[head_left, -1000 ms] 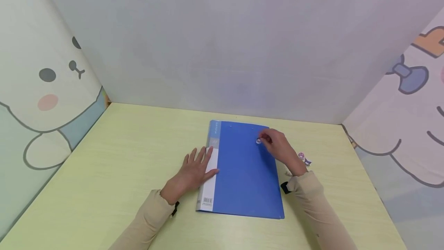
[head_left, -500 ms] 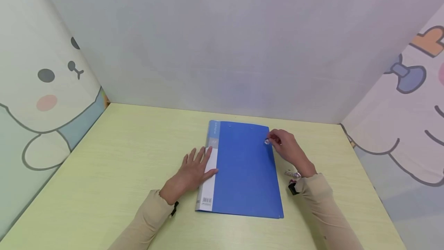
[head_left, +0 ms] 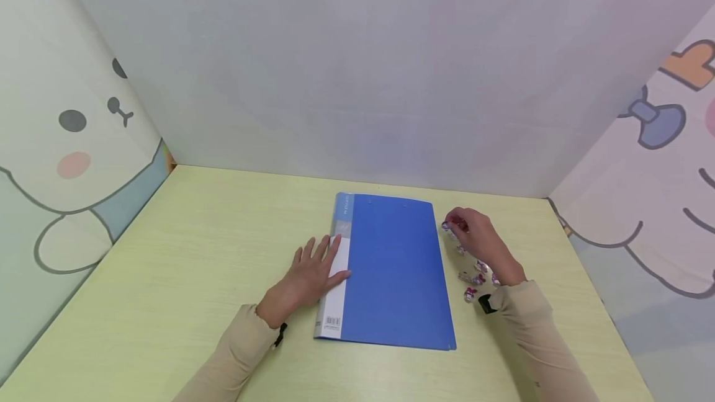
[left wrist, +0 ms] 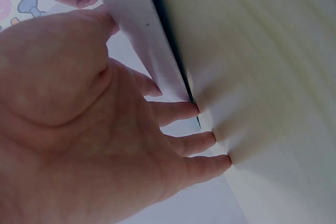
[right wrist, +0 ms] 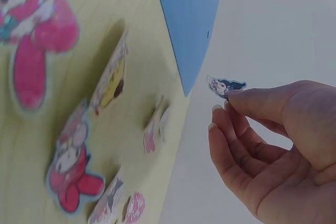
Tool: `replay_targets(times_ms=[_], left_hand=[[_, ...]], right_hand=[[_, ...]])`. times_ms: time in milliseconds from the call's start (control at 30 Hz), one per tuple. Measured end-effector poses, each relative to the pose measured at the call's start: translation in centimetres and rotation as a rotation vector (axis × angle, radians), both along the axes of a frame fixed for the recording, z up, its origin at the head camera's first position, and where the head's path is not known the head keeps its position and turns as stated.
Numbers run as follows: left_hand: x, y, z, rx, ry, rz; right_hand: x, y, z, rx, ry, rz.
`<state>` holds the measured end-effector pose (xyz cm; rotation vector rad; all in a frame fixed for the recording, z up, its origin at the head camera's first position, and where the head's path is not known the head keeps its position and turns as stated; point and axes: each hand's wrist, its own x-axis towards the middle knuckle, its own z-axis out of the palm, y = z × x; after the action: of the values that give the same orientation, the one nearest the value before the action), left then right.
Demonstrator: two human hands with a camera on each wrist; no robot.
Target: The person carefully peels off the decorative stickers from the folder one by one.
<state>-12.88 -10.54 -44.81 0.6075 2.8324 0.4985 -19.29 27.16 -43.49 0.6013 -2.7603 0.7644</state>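
A blue file folder (head_left: 396, 278) with a white label strip along its spine lies closed on the table. Spread flat, my left hand (head_left: 307, 278) rests at the spine; in the left wrist view its fingertips reach past the folder's edge to the tabletop. Between thumb and fingers my right hand (head_left: 477, 237) pinches a small cartoon sticker (right wrist: 227, 86), just past the folder's upper right edge. That sticker shows a character in a dark hood. More cartoon stickers (head_left: 470, 294) lie under and beside the right wrist, among them a pink-hooded one (right wrist: 71, 174).
The pale wooden table (head_left: 195, 253) runs back to a plain light wall (head_left: 357, 79). Panels with large cartoon faces stand at the left (head_left: 78, 141) and right (head_left: 659, 178). Several stickers on the table stand partly curled up in the right wrist view.
My right hand has moved right, from over the folder to beyond its right edge, still pinching the sticker. More loose stickers now show by the wrist. The left hand stays in place.
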Motion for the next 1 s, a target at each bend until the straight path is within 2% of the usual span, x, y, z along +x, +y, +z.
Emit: replay_targets(times_ms=[200, 467, 633, 1000], left_hand=[[-0.1, 0.0, 0.0, -0.001, -0.003, -0.003], [-0.2, 0.0, 0.0, 0.0, -0.017, 0.001], [-0.3, 0.0, -0.2, 0.0, -0.02, 0.002], [-0.3, 0.0, -0.3, 0.009, -0.008, -0.007]], right_hand=[[0.2, 1.1, 0.0, 0.013, -0.045, -0.03], [0.2, 2.2, 0.2, 0.03, -0.06, -0.053], [0.2, 2.9, 0.3, 0.046, -0.118, -0.087], [-0.1, 4.3, -0.4, 0.046, -0.154, -0.108]])
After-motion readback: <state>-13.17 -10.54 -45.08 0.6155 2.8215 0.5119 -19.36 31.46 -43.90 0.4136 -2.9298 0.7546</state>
